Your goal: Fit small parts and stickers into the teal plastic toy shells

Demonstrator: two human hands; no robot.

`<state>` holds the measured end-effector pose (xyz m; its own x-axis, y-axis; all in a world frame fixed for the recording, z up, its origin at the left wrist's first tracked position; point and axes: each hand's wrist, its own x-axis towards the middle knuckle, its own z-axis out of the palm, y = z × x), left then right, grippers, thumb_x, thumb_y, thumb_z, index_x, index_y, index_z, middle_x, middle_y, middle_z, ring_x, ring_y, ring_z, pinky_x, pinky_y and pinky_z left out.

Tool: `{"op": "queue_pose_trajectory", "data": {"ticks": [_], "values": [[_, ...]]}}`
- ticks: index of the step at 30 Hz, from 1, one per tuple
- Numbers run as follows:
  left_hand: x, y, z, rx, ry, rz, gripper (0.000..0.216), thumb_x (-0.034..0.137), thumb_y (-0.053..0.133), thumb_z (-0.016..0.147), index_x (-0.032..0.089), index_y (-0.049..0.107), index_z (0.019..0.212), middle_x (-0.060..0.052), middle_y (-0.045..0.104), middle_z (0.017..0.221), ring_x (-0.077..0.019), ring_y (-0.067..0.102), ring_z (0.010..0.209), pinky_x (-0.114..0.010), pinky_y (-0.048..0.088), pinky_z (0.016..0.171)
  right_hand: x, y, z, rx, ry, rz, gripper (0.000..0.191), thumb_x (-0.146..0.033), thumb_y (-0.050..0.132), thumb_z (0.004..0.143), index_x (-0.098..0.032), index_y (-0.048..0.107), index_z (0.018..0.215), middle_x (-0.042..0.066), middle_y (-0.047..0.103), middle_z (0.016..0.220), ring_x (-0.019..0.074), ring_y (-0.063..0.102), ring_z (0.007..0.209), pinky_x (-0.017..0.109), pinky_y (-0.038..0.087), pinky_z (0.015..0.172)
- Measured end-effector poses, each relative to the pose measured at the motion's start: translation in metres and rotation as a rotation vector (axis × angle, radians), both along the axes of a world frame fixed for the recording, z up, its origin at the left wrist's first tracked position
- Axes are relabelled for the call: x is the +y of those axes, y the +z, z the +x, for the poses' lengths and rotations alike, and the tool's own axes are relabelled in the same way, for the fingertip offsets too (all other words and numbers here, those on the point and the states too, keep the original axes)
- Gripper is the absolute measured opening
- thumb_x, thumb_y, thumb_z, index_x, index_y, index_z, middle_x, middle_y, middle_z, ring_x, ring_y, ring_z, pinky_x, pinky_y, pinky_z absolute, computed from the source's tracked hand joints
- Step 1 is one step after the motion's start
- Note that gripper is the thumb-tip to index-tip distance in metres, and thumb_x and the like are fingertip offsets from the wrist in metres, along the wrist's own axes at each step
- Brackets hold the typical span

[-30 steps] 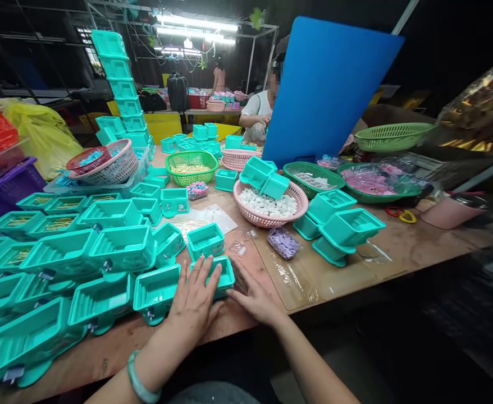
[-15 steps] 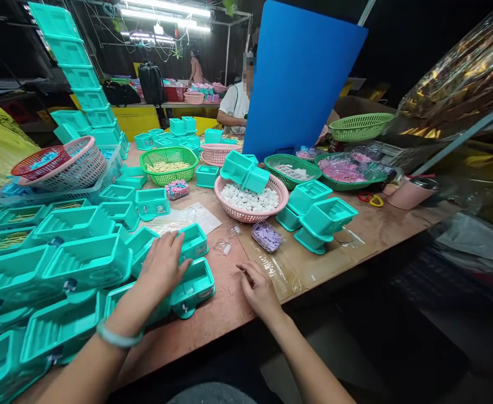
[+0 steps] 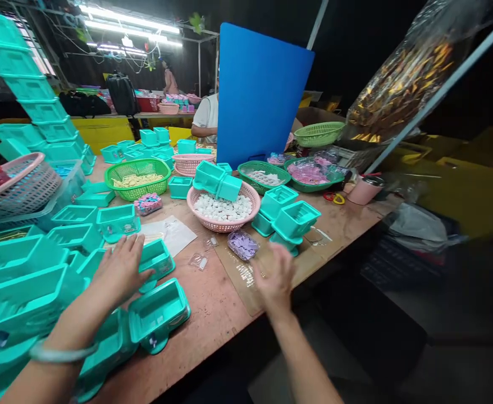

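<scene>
My left hand [image 3: 119,270] is spread with its palm down over the teal plastic boxes at the left; whether it touches one is hard to tell. Just right of its fingertips is a teal box [image 3: 156,259], and a nearer box [image 3: 160,312] lies below it. My right hand [image 3: 277,276] is raised over the brown cardboard sheet, its fingers smeared by motion. Close by it are a clear pack of purple pieces [image 3: 243,245] and a small stack of teal boxes [image 3: 296,219].
A pink basket [image 3: 224,225] holds white pieces and two teal boxes. Behind it are a green basket [image 3: 137,188] of cream pieces and a blue board [image 3: 261,95] that partly hides a co-worker [image 3: 205,116]. A tall teal stack [image 3: 33,90] leans at the left. A pink cup [image 3: 365,189] stands at right.
My view has swung to the right. My right hand has lifted away from the table's near edge towards the stacked teal boxes. My left hand stays spread over the boxes.
</scene>
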<state>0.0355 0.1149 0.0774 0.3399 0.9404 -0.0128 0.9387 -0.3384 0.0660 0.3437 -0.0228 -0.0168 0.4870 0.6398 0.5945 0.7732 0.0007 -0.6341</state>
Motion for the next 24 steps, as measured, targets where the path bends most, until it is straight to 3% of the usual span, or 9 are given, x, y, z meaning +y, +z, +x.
{"op": "queue_pose_trajectory", "data": {"ticks": [2, 4, 8, 12, 15, 18, 20, 22, 24], "values": [[-0.016, 0.003, 0.014, -0.246, -0.126, 0.071, 0.076, 0.039, 0.064, 0.085, 0.007, 0.043, 0.150, -0.025, 0.041, 0.161, -0.0421, 0.032, 0.152, -0.062, 0.026, 0.123, 0.010, 0.014, 0.058, 0.041, -0.249, 0.070, 0.104, -0.054, 0.074, 0.081, -0.018, 0.015, 0.159, 0.026, 0.028, 0.159, 0.0423, 0.023, 0.150, 0.067, 0.019, 0.119], [-0.042, 0.003, 0.037, -0.535, -0.308, 0.005, 0.072, 0.045, 0.063, 0.086, 0.017, 0.046, 0.150, -0.017, 0.047, 0.159, -0.0358, 0.038, 0.150, -0.056, 0.029, 0.124, 0.022, 0.028, 0.112, 0.101, -0.320, 0.012, 0.133, -0.066, 0.079, 0.070, -0.013, -0.003, 0.160, 0.028, 0.009, 0.166, 0.0440, 0.010, 0.155, 0.067, 0.015, 0.121], [-0.102, -0.007, 0.085, -0.816, -0.461, -0.481, 0.069, 0.045, 0.067, 0.087, 0.027, 0.047, 0.150, -0.010, 0.050, 0.158, -0.0319, 0.044, 0.147, -0.055, 0.033, 0.124, 0.037, 0.051, 0.162, 0.077, -0.124, -0.161, 0.138, -0.071, 0.077, 0.067, -0.013, -0.008, 0.160, 0.028, 0.008, 0.167, 0.0417, 0.015, 0.155, 0.061, 0.022, 0.121], [-0.135, -0.017, 0.108, -0.968, -0.435, -0.547, 0.088, 0.041, 0.075, 0.083, 0.029, 0.032, 0.159, -0.011, 0.031, 0.168, -0.0312, 0.024, 0.157, -0.057, 0.019, 0.129, 0.008, 0.064, 0.109, -0.050, -0.039, -0.092, 0.136, -0.069, 0.077, 0.069, -0.019, -0.007, 0.162, 0.021, 0.003, 0.169, 0.0400, 0.009, 0.157, 0.061, 0.018, 0.123], [-0.144, -0.028, 0.111, -1.115, -0.350, -0.581, 0.120, 0.050, 0.084, 0.073, 0.027, 0.009, 0.163, -0.013, 0.013, 0.173, -0.0335, 0.011, 0.159, -0.056, 0.015, 0.129, -0.033, 0.056, 0.032, 0.098, 0.266, -0.216, 0.128, -0.067, 0.080, 0.069, -0.029, 0.002, 0.164, 0.012, 0.011, 0.170, 0.0381, 0.012, 0.157, 0.059, 0.019, 0.125], [-0.145, -0.048, 0.107, -1.292, -0.046, -0.667, 0.118, 0.059, 0.081, 0.074, 0.023, 0.011, 0.161, -0.019, 0.035, 0.164, -0.0366, 0.036, 0.151, -0.054, 0.029, 0.124, -0.057, 0.038, -0.021, 0.385, 0.524, -0.419, 0.101, -0.068, 0.067, 0.083, -0.035, 0.016, 0.163, 0.008, 0.026, 0.167, 0.0357, 0.018, 0.156, 0.059, 0.021, 0.124], [-0.144, -0.064, 0.100, -1.376, 0.166, -0.748, 0.100, 0.065, 0.073, 0.079, 0.022, 0.025, 0.156, -0.017, 0.054, 0.149, -0.0357, 0.053, 0.137, -0.052, 0.041, 0.116, -0.053, 0.029, -0.026, 0.550, 0.582, -0.483, 0.076, -0.063, 0.048, 0.098, -0.034, 0.020, 0.162, 0.010, 0.046, 0.155, 0.0311, 0.038, 0.148, 0.054, 0.034, 0.118], [-0.142, -0.077, 0.093, -1.430, 0.281, -0.824, 0.087, 0.068, 0.068, 0.081, 0.022, 0.038, 0.148, -0.014, 0.062, 0.139, -0.0336, 0.060, 0.128, -0.048, 0.048, 0.108, -0.033, 0.027, -0.011, 0.525, 0.519, -0.462, 0.061, -0.052, 0.039, 0.104, -0.027, 0.032, 0.159, 0.012, 0.064, 0.133, 0.0264, 0.061, 0.122, 0.045, 0.048, 0.105], [-0.140, -0.084, 0.089, -1.452, 0.323, -0.869, 0.079, 0.069, 0.069, 0.080, 0.024, 0.047, 0.141, -0.011, 0.064, 0.134, -0.0315, 0.062, 0.124, -0.045, 0.050, 0.105, -0.002, 0.031, 0.013, 0.248, 0.348, -0.448, 0.045, -0.040, 0.044, 0.102, -0.019, 0.056, 0.140, 0.012, 0.071, 0.113, 0.0243, 0.066, 0.101, 0.039, 0.052, 0.093]]}}
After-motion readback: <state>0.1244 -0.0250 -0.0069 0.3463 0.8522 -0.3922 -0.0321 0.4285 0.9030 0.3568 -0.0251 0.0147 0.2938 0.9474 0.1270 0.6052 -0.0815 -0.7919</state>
